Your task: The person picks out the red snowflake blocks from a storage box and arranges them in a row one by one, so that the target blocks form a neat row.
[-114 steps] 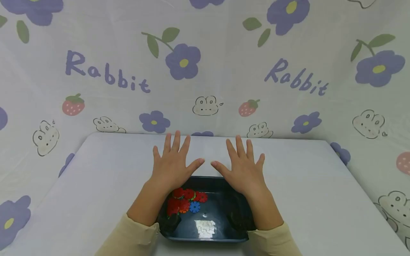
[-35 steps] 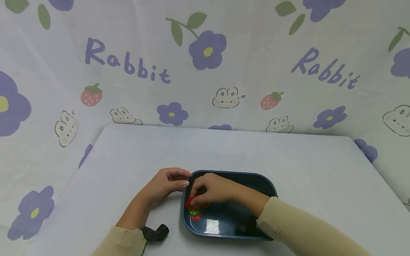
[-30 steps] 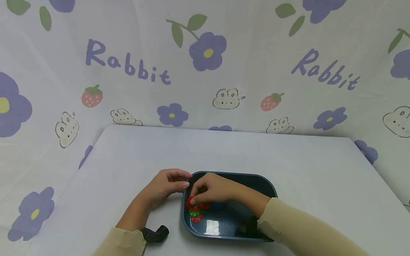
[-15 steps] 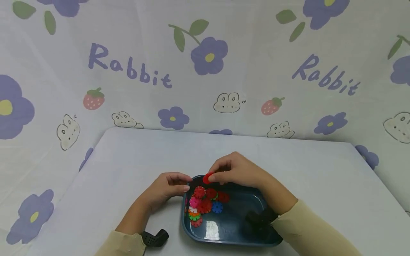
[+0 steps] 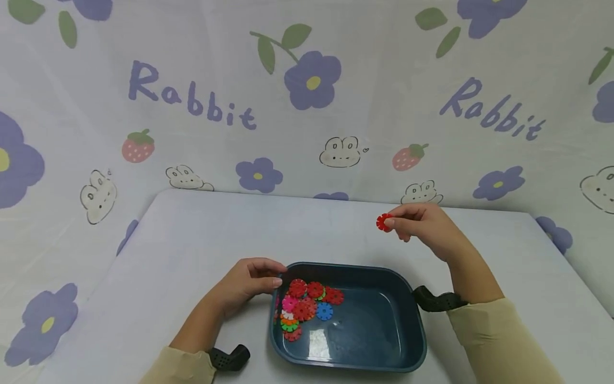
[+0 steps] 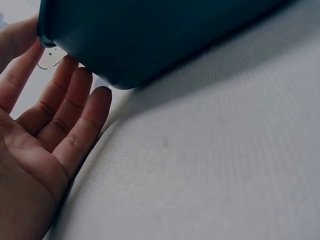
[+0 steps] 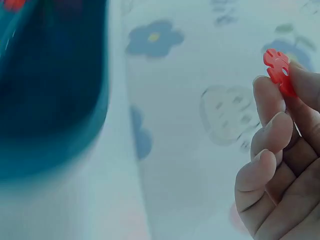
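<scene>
My right hand pinches a red notched plastic disc between thumb and fingers, raised behind the tray's right half. In the right wrist view, the red disc stands edge-up at the fingertips, and the other fingers curl loosely below it. My left hand touches the back left corner of a dark blue tray with thumb and forefinger, the remaining fingers relaxed beside its outer wall in the left wrist view. Several notched discs, mostly red, lie piled in the tray's left part, with a blue disc on their right side.
The tray rests near the front of a white table. A black wrist mount sits on the left wrist and another black mount on the right, close to the tray's right rim. Behind hangs a printed cloth.
Both hands came down from above the tray. The left settled at its corner; the right reached into the pile, took a red disc and carried it up, back and right.
</scene>
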`<move>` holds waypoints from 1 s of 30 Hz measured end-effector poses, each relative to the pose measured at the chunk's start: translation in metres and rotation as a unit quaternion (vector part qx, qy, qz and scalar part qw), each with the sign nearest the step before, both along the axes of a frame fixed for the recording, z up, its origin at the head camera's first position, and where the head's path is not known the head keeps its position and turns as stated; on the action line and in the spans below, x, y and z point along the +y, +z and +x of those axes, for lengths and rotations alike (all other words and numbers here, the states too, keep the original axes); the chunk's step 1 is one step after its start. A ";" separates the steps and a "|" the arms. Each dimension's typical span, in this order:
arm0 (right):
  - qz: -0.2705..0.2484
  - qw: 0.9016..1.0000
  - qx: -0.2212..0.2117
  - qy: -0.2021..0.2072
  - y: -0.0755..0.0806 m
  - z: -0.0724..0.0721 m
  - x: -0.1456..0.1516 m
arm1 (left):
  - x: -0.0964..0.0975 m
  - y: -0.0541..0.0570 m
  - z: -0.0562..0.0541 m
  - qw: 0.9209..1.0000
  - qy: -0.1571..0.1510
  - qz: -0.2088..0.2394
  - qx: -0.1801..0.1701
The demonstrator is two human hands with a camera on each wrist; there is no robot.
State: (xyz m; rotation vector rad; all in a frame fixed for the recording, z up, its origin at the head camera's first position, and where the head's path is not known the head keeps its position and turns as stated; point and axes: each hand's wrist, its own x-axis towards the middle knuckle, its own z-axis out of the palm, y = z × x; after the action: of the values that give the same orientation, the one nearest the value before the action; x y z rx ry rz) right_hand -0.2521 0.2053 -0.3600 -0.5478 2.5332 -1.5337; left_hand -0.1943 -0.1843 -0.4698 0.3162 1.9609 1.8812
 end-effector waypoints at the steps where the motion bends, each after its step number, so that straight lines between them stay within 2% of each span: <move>1: 0.012 1.000 -0.009 -0.006 -0.003 -0.006 0.002 | -0.001 0.000 0.000 1.000 0.002 0.001 0.000; 6: 0.069 0.994 -0.084 -0.033 -0.026 -0.037 0.010 | -0.005 -0.001 0.001 1.000 0.006 0.013 -0.009; 10: 0.145 0.979 -0.137 -0.029 -0.046 -0.056 0.012 | -0.005 -0.001 0.001 1.000 0.000 0.016 -0.011; 14: 0.215 0.965 -0.147 -0.002 -0.060 -0.069 0.004 | -0.004 0.001 0.000 1.000 -0.007 0.011 -0.002; 17: 0.244 0.959 -0.141 0.010 -0.066 -0.074 -0.003 | -0.003 0.001 0.001 1.000 -0.005 0.008 -0.001; 20: 0.262 0.956 -0.131 0.014 -0.068 -0.077 -0.006 | -0.001 0.000 0.002 1.000 -0.006 0.006 -0.004; 23: 0.267 0.955 -0.126 -0.001 -0.067 -0.077 -0.004 | 0.000 -0.001 0.002 1.000 -0.008 0.007 0.001; 27: 0.266 0.957 -0.120 -0.010 -0.059 -0.077 -0.002 | -0.001 -0.001 0.001 1.000 -0.005 0.000 0.018; 30: 0.261 0.959 -0.111 -0.002 -0.048 -0.076 -0.003 | -0.003 -0.001 0.000 1.000 0.001 -0.007 0.029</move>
State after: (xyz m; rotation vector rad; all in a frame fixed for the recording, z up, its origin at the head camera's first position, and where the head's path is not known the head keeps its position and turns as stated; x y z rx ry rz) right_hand -0.3286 0.2028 -0.4082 -0.2754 2.5993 -0.8056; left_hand -0.1942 -0.1872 -0.4703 0.3680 2.0124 1.8776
